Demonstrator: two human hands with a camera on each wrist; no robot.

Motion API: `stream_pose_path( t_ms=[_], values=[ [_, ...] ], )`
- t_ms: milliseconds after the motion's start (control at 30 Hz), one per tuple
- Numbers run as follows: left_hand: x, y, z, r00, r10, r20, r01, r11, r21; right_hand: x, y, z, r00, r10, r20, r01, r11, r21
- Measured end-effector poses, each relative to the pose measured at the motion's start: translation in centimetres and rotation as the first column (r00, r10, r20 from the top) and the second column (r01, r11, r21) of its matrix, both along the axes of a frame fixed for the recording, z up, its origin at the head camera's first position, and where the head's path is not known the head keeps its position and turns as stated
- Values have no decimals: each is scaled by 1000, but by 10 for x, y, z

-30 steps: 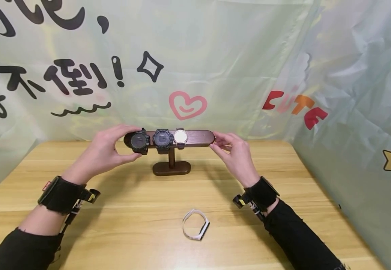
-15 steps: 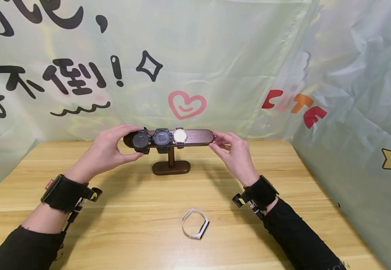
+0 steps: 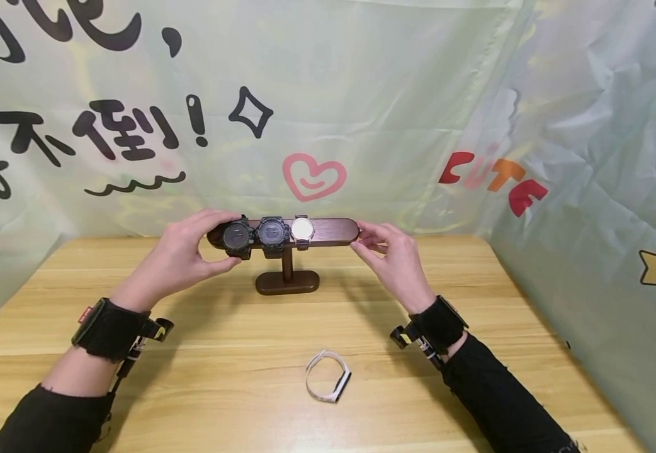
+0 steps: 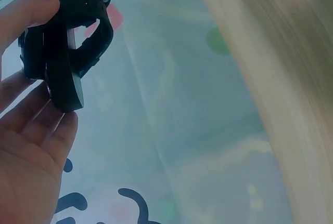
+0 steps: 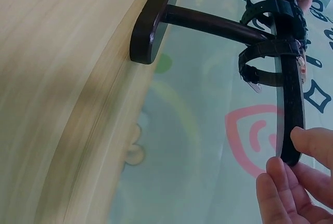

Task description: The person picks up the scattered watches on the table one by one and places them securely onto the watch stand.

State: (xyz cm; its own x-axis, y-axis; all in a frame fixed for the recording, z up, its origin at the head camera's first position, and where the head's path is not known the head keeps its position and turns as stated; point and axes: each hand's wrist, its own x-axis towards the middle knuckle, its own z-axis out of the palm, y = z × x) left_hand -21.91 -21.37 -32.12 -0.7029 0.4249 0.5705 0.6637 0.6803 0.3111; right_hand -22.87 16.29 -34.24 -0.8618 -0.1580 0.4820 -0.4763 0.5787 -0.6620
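Observation:
A dark brown wooden watch stand stands at the back of the table, its bar carrying three watches. My left hand grips the leftmost black watch between thumb and fingers near the bar's left end. Beside it sits a second black watch, then a watch with a pale gold face. At the bar's bare right end, my right hand pinches the tip. From the right wrist view, the straps loop round the bar, and thumb and fingers hold its end.
A white fitness band lies on the wooden table, nearer the front. Behind the table hangs a pale green printed cloth, close to the stand. Another cloth wall borders the right side.
The leftmost black watch has slid slightly right along the bar with my left hand. My right hand stays at the bar's right end.

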Motion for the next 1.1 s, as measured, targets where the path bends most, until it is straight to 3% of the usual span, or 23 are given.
stream_pose_path(
  t_ms=[467,833,1100],
  values=[
    [3,2,-2,999,-26,-27,26,1000,10,3,7,5,999,40,29,-41,999,31],
    [4,3,-2,999,-26,-23,26,1000,7,5,21,18,990,79,113,-94,987,133],
    [4,3,-3,1000,-17,-23,18,1000,6,7,36,31,972,101,212,-141,973,182]
  ],
)
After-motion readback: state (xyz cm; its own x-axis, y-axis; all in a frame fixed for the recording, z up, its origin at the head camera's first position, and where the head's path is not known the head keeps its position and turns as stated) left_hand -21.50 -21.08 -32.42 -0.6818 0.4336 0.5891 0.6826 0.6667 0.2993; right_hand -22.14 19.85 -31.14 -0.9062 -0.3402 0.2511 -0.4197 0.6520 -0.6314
